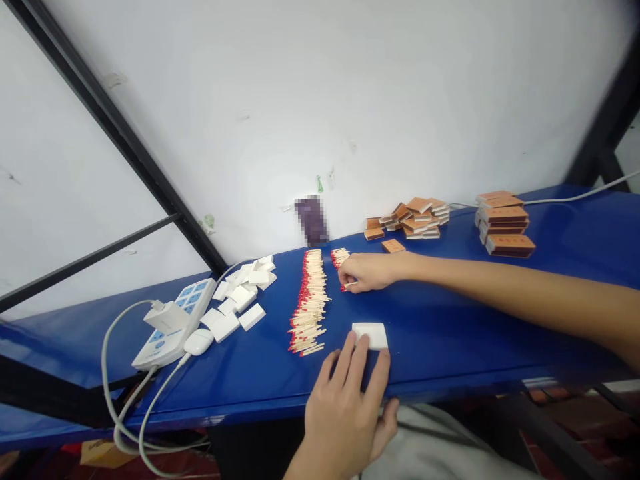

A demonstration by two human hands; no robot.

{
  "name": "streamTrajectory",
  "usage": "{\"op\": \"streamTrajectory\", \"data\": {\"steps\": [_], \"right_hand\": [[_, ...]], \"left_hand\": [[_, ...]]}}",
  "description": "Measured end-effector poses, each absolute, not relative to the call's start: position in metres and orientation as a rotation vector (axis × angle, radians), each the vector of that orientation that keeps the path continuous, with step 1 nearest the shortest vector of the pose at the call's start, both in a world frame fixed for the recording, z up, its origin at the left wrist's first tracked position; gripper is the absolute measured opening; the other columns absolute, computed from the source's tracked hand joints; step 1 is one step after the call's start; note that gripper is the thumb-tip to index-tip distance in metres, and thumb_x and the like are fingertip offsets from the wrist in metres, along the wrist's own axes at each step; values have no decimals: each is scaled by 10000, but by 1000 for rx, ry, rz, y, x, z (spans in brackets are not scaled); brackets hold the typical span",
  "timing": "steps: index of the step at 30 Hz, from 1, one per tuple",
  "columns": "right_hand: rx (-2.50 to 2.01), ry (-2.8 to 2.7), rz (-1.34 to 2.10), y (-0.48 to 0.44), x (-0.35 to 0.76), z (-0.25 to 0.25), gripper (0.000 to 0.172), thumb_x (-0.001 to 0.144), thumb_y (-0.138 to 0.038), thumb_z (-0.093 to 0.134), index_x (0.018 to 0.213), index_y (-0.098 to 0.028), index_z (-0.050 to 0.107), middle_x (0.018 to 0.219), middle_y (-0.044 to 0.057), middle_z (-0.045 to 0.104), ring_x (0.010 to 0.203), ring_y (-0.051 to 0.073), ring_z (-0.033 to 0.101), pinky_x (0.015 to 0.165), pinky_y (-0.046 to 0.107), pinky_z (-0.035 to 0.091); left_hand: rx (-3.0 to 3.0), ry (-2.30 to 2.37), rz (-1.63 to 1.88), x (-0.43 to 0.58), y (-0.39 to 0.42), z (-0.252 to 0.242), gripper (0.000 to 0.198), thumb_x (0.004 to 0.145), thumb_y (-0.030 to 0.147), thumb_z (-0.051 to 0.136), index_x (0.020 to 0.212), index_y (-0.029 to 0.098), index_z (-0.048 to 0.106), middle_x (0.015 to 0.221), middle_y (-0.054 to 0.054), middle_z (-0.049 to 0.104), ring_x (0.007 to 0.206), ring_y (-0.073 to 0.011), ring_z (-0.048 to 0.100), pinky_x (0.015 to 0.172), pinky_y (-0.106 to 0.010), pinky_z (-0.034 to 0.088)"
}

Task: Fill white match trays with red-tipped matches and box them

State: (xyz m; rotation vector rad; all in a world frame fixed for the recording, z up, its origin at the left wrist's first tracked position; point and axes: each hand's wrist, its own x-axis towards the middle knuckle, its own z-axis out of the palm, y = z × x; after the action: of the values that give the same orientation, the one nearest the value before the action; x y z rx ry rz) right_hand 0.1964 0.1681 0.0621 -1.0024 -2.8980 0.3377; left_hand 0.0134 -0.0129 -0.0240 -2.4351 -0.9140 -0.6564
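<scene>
My left hand point(347, 400) reaches in from the front edge, fingers outstretched, with fingertips resting on a small white matchbox tray point(371, 335). My right hand point(369, 271) is closed in a pinch just in front of a short row of red-tipped matches point(340, 257). A match point(351, 285) shows at its fingertips, though whether there are more is hidden. To the left of both hands, a long row of loose matches point(313, 300) runs from the wall toward me, red heads mostly on the left.
White trays point(225, 325) lie heaped at left by a power strip point(175, 333) with a charger and cables. Brown matchbox sleeves point(420, 217) are piled along the wall, with a neater stack point(507, 230) farther right. A pixelated purple item point(313, 220) leans on the wall.
</scene>
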Motion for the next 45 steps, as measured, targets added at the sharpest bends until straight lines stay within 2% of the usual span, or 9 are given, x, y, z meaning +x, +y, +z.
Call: {"op": "streamTrajectory", "data": {"steps": [13, 19, 31, 38, 45], "right_hand": [[-1076, -2930, 490, 166, 197, 68, 75, 713, -174, 632, 762, -155, 686, 642, -12, 626, 576, 119, 517, 563, 239, 357], [-1064, -2943, 533, 167, 198, 65, 106, 668, -217, 648, 742, -157, 695, 663, -13, 653, 578, 121, 524, 559, 249, 363], [-1052, -3027, 390, 160, 199, 68, 135, 653, -258, 648, 750, -168, 674, 677, 5, 642, 574, 134, 498, 515, 265, 328], [-1013, -3045, 385, 159, 200, 69, 102, 660, -227, 633, 744, -170, 646, 664, -2, 613, 572, 130, 469, 515, 262, 319], [-898, -3037, 645, 162, 207, 84, 157, 645, -236, 629, 775, -150, 643, 658, -24, 584, 597, 120, 503, 574, 250, 351]], "left_hand": [[-2437, -914, -645, 13, -14, -25, 467, 995, 375, 385, 1391, 168, 520, 1431, -152, 487, 1374, -326, 388, 961, -428, 448], [-2433, -915, -659, 13, -13, -24, 475, 984, 376, 400, 1393, 167, 516, 1435, -150, 482, 1378, -325, 381, 967, -425, 444], [-2429, -908, -676, 13, -13, -26, 470, 993, 381, 384, 1385, 165, 528, 1436, -153, 481, 1360, -327, 408, 961, -421, 438], [-2436, -917, -624, 13, -15, -23, 483, 997, 384, 381, 1404, 157, 507, 1459, -160, 452, 1365, -327, 400, 975, -413, 435], [-2425, -945, -554, 14, -15, -17, 541, 998, 398, 366, 1466, 131, 416, 1502, -165, 388, 1388, -313, 365, 973, -391, 444]]}}
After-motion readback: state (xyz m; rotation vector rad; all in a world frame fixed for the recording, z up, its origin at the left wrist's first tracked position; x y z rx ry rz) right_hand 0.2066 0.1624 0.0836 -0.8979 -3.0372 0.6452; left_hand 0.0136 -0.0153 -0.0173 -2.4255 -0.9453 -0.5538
